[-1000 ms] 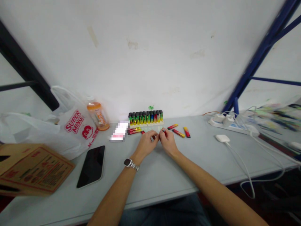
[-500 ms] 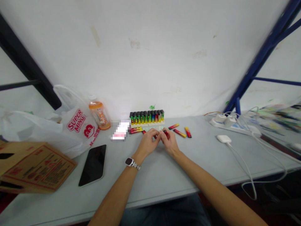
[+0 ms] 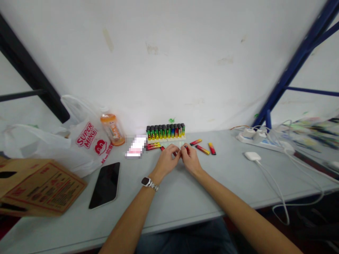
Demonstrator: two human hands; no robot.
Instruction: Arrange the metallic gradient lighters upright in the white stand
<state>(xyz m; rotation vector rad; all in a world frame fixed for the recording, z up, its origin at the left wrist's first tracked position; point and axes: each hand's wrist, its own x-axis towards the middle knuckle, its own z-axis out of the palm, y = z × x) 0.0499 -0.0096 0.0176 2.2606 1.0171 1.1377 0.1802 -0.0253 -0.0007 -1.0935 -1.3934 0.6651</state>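
Observation:
My left hand (image 3: 167, 157) and my right hand (image 3: 191, 159) meet fingertip to fingertip just above the table, in front of a row of lighters. Curled fingers of the right hand close on a small red and dark lighter (image 3: 187, 148), mostly hidden by them. The left thumb and forefinger are pinched together against the right fingertips; what they grip is hidden. Behind them, upright lighters (image 3: 165, 132) with black tops and green-yellow bodies stand packed in a pale tray (image 3: 169, 140). Red-yellow lighters (image 3: 202, 150) lie loose right of my hands, others (image 3: 153, 146) to the left.
Left on the grey table (image 3: 182, 197) are a black phone (image 3: 105, 185), a cardboard box (image 3: 45, 190), a white plastic bag (image 3: 79, 151), an orange drink bottle (image 3: 112, 128) and a blurred-out bright item (image 3: 136, 146). To the right are a power strip (image 3: 265, 143) and a white charger (image 3: 252, 156) with cables.
The right fingers have shifted slightly and cover more of the red lighter. Both hands otherwise stay in the same place, and the lighters on the table have not moved.

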